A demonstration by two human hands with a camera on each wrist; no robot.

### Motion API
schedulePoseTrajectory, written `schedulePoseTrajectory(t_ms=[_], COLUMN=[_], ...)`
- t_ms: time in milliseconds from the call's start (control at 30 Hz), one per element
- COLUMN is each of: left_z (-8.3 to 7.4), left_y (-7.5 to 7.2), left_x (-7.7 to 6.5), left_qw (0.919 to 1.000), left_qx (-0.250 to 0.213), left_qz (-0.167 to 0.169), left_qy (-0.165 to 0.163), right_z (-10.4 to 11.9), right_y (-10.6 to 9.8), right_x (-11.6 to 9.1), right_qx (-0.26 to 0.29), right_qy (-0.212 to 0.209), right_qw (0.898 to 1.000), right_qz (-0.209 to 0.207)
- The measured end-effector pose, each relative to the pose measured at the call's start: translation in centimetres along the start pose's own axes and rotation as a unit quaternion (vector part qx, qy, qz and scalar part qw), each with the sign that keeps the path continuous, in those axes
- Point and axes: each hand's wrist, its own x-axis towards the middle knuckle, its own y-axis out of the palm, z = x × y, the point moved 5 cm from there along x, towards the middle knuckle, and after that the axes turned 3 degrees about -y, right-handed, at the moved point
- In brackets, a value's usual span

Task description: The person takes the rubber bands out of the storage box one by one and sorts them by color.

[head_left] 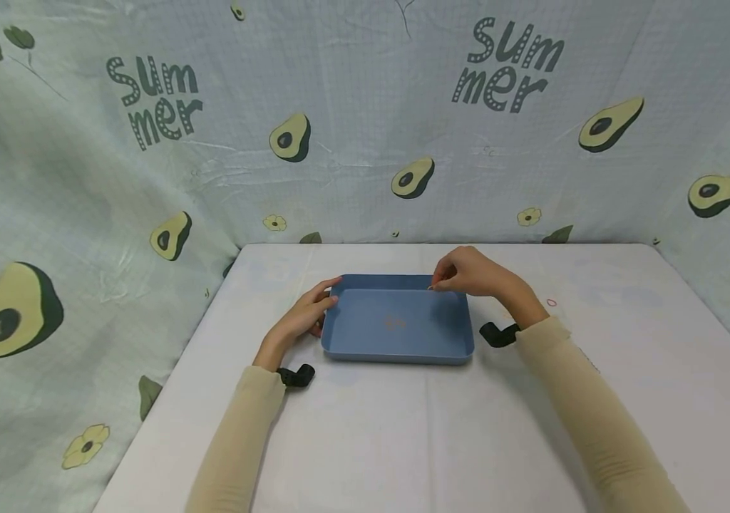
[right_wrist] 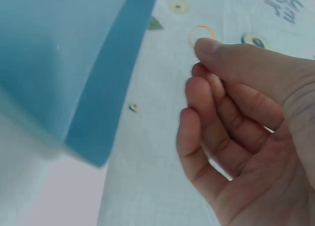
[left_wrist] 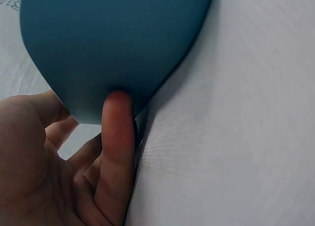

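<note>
The right hand's (head_left: 475,273) grip pinches a thin orange ring (right_wrist: 202,26) toward the two o'clock corner of the blue tray (head_left: 371,306); the left hand's (head_left: 306,313) grip clamps its nine o'clock end. A red ring (head_left: 552,299) lies at three o'clock on the surface (head_left: 365,434).

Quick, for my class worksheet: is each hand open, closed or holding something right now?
Left hand: closed, gripping the left edge of the shallow, blue, rectangular, plastic-looking tray.
Right hand: closed, pinching a thin, round, orange ring.
</note>
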Motion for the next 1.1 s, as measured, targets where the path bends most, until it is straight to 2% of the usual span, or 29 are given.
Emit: schedulePoseTrajectory(t_ms=[100,400,667,933,1100], left_z=[1.1,1.2,1.0,1.1,1.0], left_y=[-0.1,-0.1,0.1,0.4,0.0], left_x=[0.7,0.8,1.1,1.3,1.1], left_qw=[0.9999,0.9996,0.9997,0.9997,0.9993], left_qx=[0.006,-0.002,-0.002,0.001,0.0], left_qz=[-0.014,-0.029,-0.025,-0.025,-0.036], left_qy=[0.005,-0.003,0.003,-0.008,-0.014], right_z=[-0.6,-3.9,-8.7,-12.2,-14.1], right_y=[-1.0,-2.7,-3.3,-3.7,-3.7], right_x=[-1.4,-5.8,-9.2,-12.2,-12.6], right_qx=[0.008,0.028,0.035,0.028,0.041], right_qy=[0.005,0.037,0.091,0.137,0.176], right_qw=[1.0,0.995,0.988,0.986,0.98], right_qz=[-0.025,-0.091,-0.116,-0.094,-0.078])
